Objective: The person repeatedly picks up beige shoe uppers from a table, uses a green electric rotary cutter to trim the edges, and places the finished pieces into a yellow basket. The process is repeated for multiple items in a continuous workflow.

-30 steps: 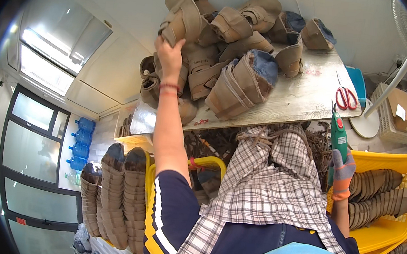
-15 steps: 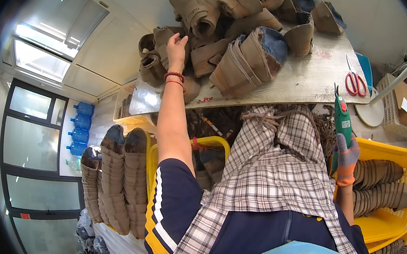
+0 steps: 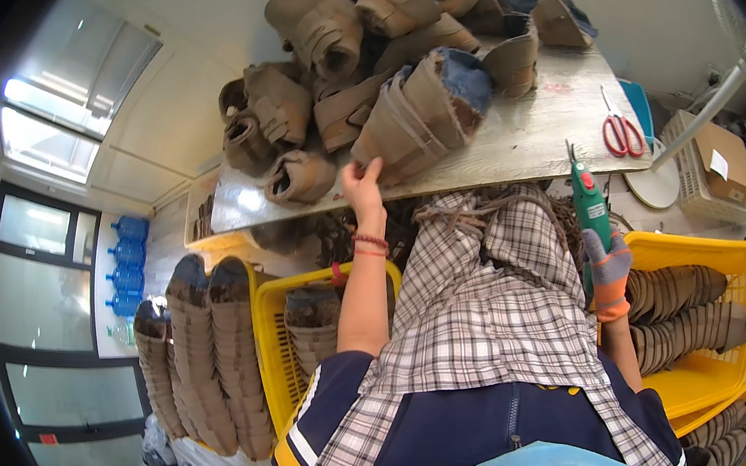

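My bare left hand (image 3: 364, 187), with a red bead bracelet and a red cord at the wrist, is at the table's front edge. Its fingers are apart and bent, at the lower tip of a nested stack of brown shoe uppers (image 3: 416, 116) with blue lining. Whether the fingertips touch the stack is hard to tell. Left of the hand lies a single brown shoe upper (image 3: 300, 177). My right hand (image 3: 607, 274), in a grey and orange glove, is closed around green electric scissors (image 3: 589, 204) with a red button, blades pointing up and away.
More brown uppers (image 3: 321, 30) are heaped on the table (image 3: 549, 129). Red-handled scissors (image 3: 622, 136) lie at its right. Yellow baskets (image 3: 694, 255) of stacked uppers stand on the right, and another yellow basket (image 3: 268, 313) at the left. Blue water bottles (image 3: 127, 254) line the left wall.
My left hand has drawn back from the pile, toward me and rightward, to the nested stack's lower tip. My right hand still holds the electric scissors. The whole view has shifted slightly.
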A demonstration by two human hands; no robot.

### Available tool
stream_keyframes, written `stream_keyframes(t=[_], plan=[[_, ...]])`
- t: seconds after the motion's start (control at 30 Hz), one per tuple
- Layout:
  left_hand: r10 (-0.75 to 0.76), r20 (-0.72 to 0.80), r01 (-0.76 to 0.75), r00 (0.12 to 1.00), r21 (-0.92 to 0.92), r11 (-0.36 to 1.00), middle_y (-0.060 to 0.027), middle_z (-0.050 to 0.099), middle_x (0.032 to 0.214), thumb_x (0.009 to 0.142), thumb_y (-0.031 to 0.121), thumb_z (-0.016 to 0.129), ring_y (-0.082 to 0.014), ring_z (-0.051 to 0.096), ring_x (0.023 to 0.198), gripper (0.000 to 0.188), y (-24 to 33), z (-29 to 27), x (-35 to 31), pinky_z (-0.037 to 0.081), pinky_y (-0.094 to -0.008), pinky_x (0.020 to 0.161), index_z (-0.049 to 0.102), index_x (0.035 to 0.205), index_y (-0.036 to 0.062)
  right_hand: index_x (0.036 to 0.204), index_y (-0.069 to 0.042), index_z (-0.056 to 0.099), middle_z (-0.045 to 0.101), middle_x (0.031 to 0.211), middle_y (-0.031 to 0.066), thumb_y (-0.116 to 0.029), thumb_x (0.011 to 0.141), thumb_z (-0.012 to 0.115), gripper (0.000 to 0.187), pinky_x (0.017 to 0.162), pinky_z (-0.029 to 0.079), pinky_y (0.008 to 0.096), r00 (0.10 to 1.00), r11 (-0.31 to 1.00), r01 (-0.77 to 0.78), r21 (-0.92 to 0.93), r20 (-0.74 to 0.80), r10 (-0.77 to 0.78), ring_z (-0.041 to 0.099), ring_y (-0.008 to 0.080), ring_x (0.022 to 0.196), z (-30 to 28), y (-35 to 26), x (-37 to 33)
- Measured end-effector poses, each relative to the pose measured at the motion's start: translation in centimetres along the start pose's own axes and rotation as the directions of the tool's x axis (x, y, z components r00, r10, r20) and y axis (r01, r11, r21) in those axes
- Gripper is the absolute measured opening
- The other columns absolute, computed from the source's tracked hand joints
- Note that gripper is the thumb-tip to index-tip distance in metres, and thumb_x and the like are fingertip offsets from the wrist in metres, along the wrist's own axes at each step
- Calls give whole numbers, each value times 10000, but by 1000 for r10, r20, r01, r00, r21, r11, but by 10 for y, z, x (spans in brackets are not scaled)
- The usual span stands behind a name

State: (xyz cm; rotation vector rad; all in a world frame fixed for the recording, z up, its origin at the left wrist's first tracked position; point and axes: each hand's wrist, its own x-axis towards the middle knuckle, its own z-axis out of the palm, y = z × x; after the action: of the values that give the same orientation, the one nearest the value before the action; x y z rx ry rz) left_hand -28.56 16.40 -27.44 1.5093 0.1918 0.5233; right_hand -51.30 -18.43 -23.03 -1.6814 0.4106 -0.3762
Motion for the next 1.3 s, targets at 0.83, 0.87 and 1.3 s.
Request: stream_keyframes(t=[0.83, 0.87, 1.3], plan=[[11, 531, 242, 847, -404, 882, -93, 664, 1030, 790, -12, 656, -182, 616, 909, 303, -17, 252, -80, 462, -306, 842, 598, 1086, 14, 921, -30, 602, 546, 662, -20, -303, 881, 668, 283, 518, 378, 234, 971, 996, -16, 83, -237, 35, 475, 63, 564, -42, 32, -6], [84, 544, 70, 835, -256, 964, -96, 671, 1019, 782, -16, 665, -187, 622, 907, 317, -23, 234, -86, 469, -315, 845, 596, 1091, 5, 928, -31, 607, 544, 664, -25, -283, 873, 681, 268, 514, 375, 229, 973, 997, -30, 75, -226, 46, 471, 59, 563, -43, 30, -7], [99, 828, -175, 552, -2, 985, -53, 652, 733, 797, 123, 727, -102, 546, 672, 197, 27, 218, -104, 455, -281, 639, 686, 866, -57, 966, -27, 624, 546, 660, -19, -273, 865, 694, 274, 521, 384, 231, 966, 998, 6, 69, -260, 12, 472, 67, 559, -51, 36, -2]])
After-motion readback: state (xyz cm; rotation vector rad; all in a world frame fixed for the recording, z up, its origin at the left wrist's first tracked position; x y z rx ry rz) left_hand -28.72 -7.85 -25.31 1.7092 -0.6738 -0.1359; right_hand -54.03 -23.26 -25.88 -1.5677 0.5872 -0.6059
